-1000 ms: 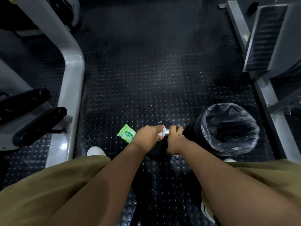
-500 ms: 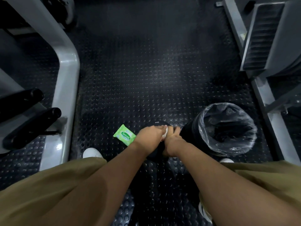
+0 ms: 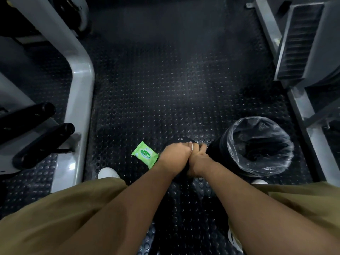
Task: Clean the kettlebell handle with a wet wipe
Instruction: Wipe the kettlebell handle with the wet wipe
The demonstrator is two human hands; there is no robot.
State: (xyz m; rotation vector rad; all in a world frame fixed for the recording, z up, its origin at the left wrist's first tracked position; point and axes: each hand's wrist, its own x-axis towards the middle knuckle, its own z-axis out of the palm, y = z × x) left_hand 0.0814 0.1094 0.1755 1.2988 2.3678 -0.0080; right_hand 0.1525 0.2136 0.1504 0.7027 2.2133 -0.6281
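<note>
A black kettlebell (image 3: 181, 139) sits on the studded rubber floor between my feet, mostly hidden under both hands. My left hand (image 3: 174, 153) is closed around the handle with a white wet wipe (image 3: 191, 146) showing at its fingertips. My right hand (image 3: 197, 160) presses right against the left, also closed on the handle. The handle itself is hidden. A green wet-wipe pack (image 3: 144, 155) lies flat on the floor just left of my left wrist.
A black bin with a clear liner (image 3: 257, 146) stands directly right of my hands. Grey machine frames run along the left (image 3: 81, 85) and right (image 3: 301, 111). Two black padded bars (image 3: 42, 142) stick out at the left. My white shoes (image 3: 107, 173) flank the kettlebell.
The left hand slid right along the handle with the wipe until it met the right hand, covering the bare metal seen a second ago.
</note>
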